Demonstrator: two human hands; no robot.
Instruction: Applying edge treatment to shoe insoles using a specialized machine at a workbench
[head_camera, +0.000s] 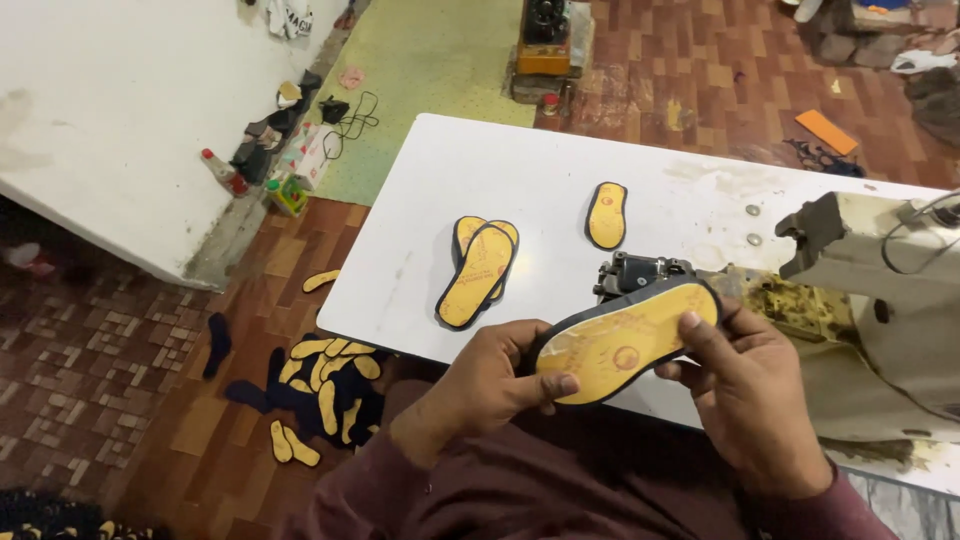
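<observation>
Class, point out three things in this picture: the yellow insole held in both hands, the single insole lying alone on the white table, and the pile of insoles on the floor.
Held insole (622, 345), head view: middle of its yellow face.
Single insole (606, 215), head view: centre of its yellow top.
Floor pile of insoles (328, 385), head view: a yellow piece mid-pile.

on the white counter (560, 180) lie a stack of yellow insoles (478, 268) and a single insole (606, 215), beside a worn sewing machine (880, 310). more insoles (325, 385) litter the brick floor (110, 350).
</observation>
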